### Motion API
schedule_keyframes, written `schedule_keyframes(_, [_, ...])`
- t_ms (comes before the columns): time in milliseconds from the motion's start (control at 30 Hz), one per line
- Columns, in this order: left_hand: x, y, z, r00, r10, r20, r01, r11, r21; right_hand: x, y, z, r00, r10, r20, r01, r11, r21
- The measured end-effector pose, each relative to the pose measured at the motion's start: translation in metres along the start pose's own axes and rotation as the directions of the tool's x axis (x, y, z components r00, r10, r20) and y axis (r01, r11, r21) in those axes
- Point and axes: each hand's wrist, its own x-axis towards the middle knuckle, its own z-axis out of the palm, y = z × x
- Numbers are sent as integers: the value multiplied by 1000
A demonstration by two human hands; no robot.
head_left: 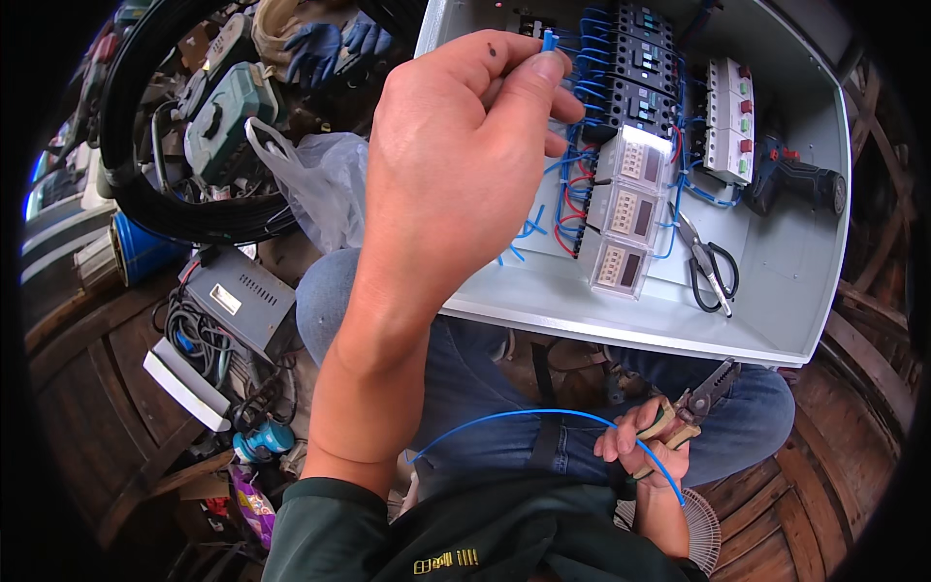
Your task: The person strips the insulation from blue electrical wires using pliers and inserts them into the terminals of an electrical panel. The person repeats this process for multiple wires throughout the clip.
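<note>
My left hand (465, 145) is raised over the left part of a grey metal electrical box (543, 306), pinching the short ends of blue wires (550, 41) between thumb and forefinger. Low on the right, near my knee, my right hand (645, 441) grips wire strippers (687, 412) by their tan handles, jaws pointing up and right. A loose blue wire (524, 412) arches across my lap to that hand; whether the fingers hold it too, I cannot tell. Inside the box stand black contactors (642, 63), three timer-like modules (630, 213) under clear covers, and bundled blue and red wiring.
Scissors (706, 267) and a cordless drill (795, 182) lie in the box, near a row of white switches (729, 121). At left are a black cable coil (126, 194), a plastic bag (325, 184), a grey metal unit (238, 301) and blue work gloves (315, 50).
</note>
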Motion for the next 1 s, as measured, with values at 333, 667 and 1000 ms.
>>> schedule_keyframes(333, [0, -2, 1, 1000, 5, -4, -5, 1000, -22, -1, 0, -1, 1000, 2, 10, -2, 1000, -10])
schedule_keyframes(667, [1, -4, 4, 998, -8, -63, 3, 997, -82, -1, 0, 1, 1000, -6, 7, 6, 1000, -2])
schedule_keyframes(1000, [1, -4, 3, 985, -115, 126, 107, 992, 68, -2, 4, 7, 999, -52, -6, 52, 999, 6])
